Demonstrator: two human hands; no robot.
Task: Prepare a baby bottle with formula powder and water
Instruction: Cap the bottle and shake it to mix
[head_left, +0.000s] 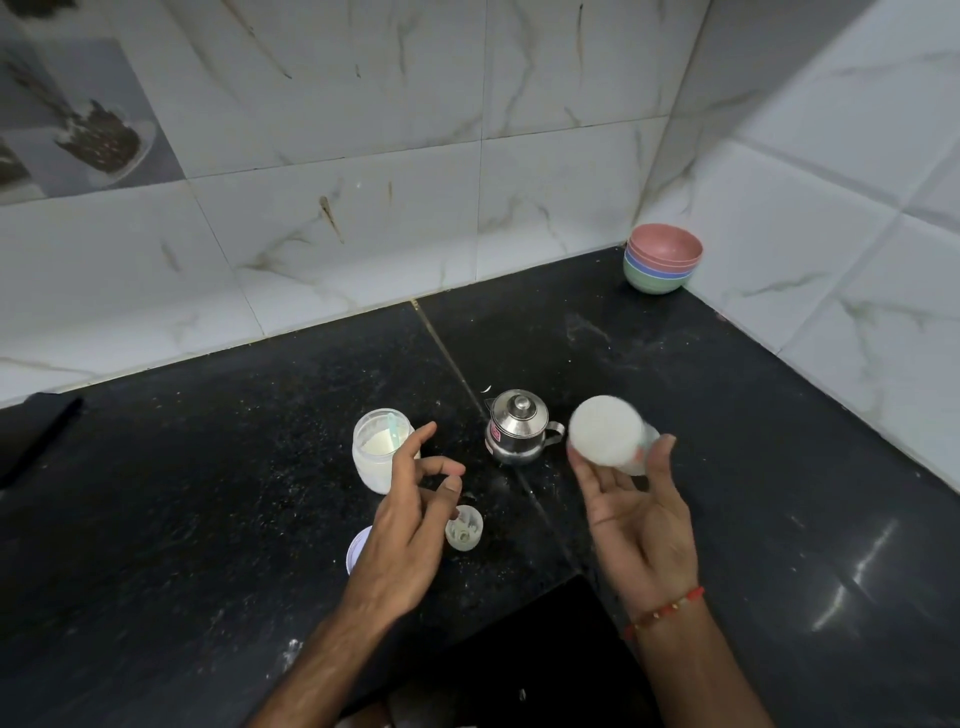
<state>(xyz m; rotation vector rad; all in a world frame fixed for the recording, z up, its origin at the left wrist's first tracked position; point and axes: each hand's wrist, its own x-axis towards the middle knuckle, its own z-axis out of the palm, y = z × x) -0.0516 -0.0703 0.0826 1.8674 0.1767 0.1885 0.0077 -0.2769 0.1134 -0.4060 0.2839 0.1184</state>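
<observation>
My right hand (641, 519) grips a baby bottle (605, 437) that is tipped so its round white base faces me; it is blurred. My left hand (408, 525) hovers over the counter with fingers apart and nothing in it. Just left of its fingertips stands an open jar of white formula powder (375, 451) with a pale blue scoop (395, 434) inside. A translucent bottle cap (464, 529) lies on the counter just right of my left hand. A white jar lid (358, 548) is partly hidden under that hand.
A small steel kettle with a lid (519, 434) stands between my hands, behind them. Stacked coloured bowls (662, 257) sit in the far right corner. The black granite counter (208, 493) has powder specks and meets tiled walls at the back and right.
</observation>
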